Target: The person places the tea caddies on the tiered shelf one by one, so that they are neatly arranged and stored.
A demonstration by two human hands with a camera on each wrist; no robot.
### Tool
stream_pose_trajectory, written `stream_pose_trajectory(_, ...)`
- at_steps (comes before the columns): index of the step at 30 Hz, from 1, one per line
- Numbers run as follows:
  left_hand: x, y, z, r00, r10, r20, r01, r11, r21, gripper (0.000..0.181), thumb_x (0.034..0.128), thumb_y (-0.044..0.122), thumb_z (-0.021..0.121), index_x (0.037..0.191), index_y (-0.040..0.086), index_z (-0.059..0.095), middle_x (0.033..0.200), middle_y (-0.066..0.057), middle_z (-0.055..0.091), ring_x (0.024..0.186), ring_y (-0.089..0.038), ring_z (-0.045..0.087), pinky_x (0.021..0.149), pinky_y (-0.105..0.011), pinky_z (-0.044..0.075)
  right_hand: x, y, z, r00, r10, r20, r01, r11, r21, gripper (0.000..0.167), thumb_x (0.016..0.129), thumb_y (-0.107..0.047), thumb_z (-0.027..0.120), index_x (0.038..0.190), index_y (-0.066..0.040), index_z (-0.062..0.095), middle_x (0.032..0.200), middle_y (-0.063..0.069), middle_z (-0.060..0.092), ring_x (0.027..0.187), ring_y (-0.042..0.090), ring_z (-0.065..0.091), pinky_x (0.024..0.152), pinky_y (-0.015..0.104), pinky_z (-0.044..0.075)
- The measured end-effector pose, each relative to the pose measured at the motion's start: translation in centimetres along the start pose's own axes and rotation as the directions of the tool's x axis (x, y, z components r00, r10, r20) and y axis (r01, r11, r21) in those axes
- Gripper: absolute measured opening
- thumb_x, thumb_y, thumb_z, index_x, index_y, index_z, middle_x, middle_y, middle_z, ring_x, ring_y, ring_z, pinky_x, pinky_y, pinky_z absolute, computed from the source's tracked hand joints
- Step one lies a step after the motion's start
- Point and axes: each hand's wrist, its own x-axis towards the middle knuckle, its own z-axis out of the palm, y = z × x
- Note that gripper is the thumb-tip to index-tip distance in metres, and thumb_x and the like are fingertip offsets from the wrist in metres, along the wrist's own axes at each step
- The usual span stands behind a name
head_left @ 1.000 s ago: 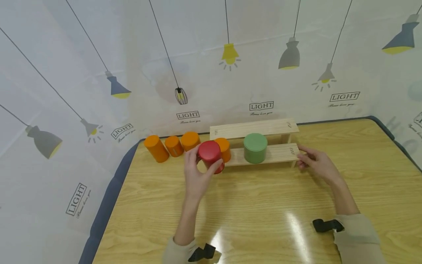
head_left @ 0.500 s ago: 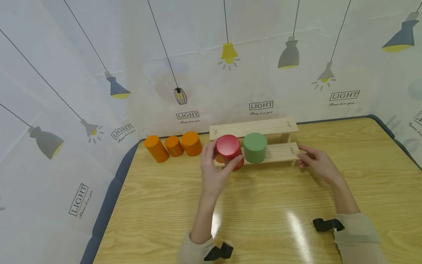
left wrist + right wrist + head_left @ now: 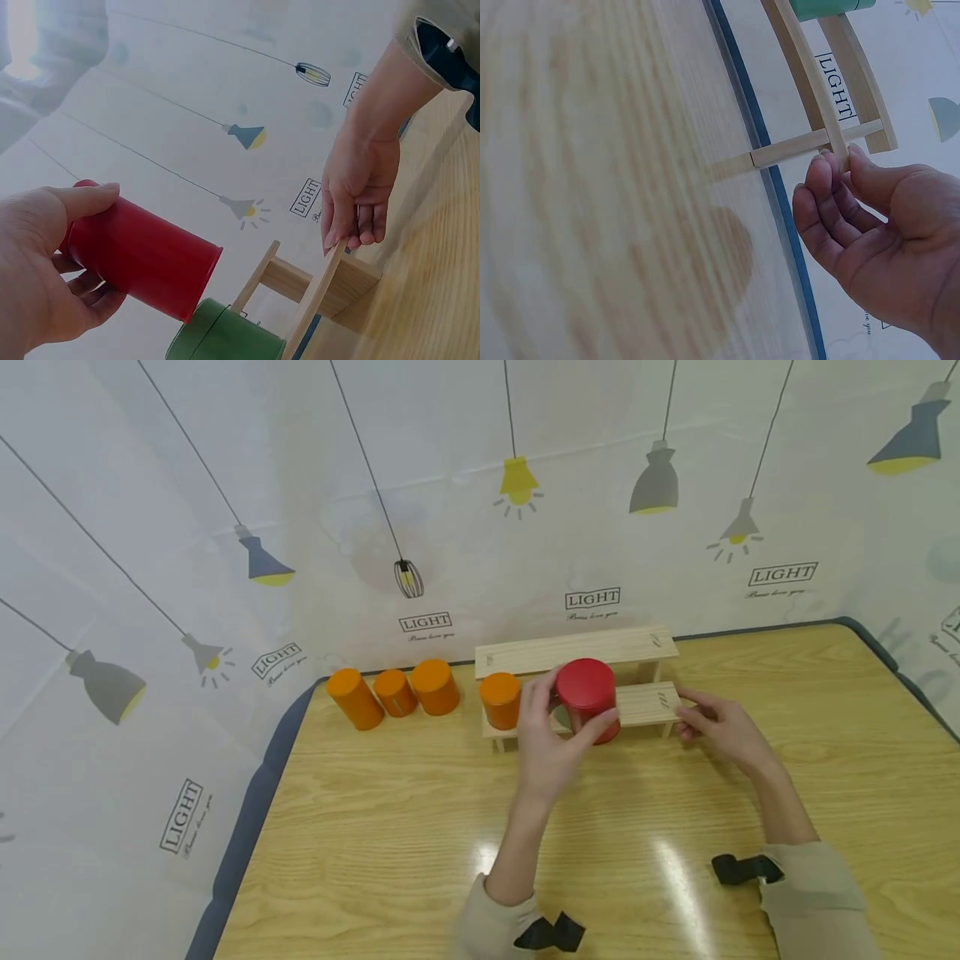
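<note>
The left hand (image 3: 551, 747) grips a red cylindrical canister (image 3: 587, 687) round its side, held up in front of the lower step of a two-level wooden shelf (image 3: 647, 700). Behind it the green canister (image 3: 225, 334) on that step is mostly hidden in the head view; the left wrist view shows it beside the red canister's end. The right hand (image 3: 726, 735) pinches the right end of the lower board between thumb and fingers, as the right wrist view also shows. An orange canister (image 3: 500, 700) stands at the left end of the lower step.
Three more orange canisters, one tall (image 3: 356, 699), one small (image 3: 395, 693) and one wider (image 3: 435, 687), stand in a row left of the shelf, near the back edge of the wooden table (image 3: 360, 827). A lamp-patterned curtain (image 3: 450, 527) hangs behind.
The left hand has carried the red canister rightward, past the orange canister on the step and in front of the green one. The right hand has stayed at the board's end.
</note>
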Motion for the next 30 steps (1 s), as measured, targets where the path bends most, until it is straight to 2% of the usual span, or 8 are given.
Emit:
stream_pose_trajectory(6,0.3,0.3,2.4,1.000,-0.002,0.023,0.002,1.000,0.007,0.061,0.0810,0.016,0.087,0.134,0.008,0.058,0.126,-0.007,0.053,0.111,-0.014,0.053,0.094,-0.031,0.051,0.0,0.0,0.0,1.000,0.000,-0.004,0.000,1.000,-0.004,0.057,0.108,-0.024,0.049,0.154,0.005,0.032,0.108,0.029,0.066,0.085,0.018,0.070,0.076,0.026,0.058)
stream_pose_trajectory(17,1.0,0.4,5.9,0.997,-0.061,0.054,0.059,0.997,0.042,0.063,0.0813,0.015,0.087,0.136,0.006,0.056,0.125,-0.008,0.053,0.109,-0.009,0.054,0.094,-0.022,0.049,0.1,-0.1,0.0,1.000,-0.001,-0.010,0.001,1.000,0.006,0.055,0.107,-0.017,0.050,0.153,0.008,0.032,0.108,0.029,0.066,0.083,0.021,0.069,0.075,0.028,0.059)
stream_pose_trajectory(24,1.5,-0.6,8.1,0.985,-0.157,0.064,0.154,0.987,0.055,0.063,0.0826,0.019,0.086,0.137,0.009,0.055,0.124,-0.002,0.051,0.108,-0.004,0.051,0.096,-0.026,0.047,0.2,0.0,0.0,0.999,-0.021,-0.032,0.019,0.998,-0.057,0.048,0.108,-0.015,0.048,0.149,0.010,0.040,0.108,0.025,0.067,0.087,0.018,0.069,0.076,0.024,0.057)
stream_pose_trajectory(30,2.1,-1.8,9.8,0.974,-0.222,0.037,0.216,0.969,0.120,0.065,0.0817,0.018,0.086,0.139,0.010,0.055,0.127,-0.002,0.051,0.117,-0.010,0.052,0.099,-0.027,0.047,0.2,0.2,0.2,0.999,-0.034,-0.042,0.030,0.996,-0.085,0.044,0.108,-0.014,0.047,0.146,0.008,0.045,0.111,0.025,0.067,0.089,0.020,0.068,0.076,0.021,0.056)
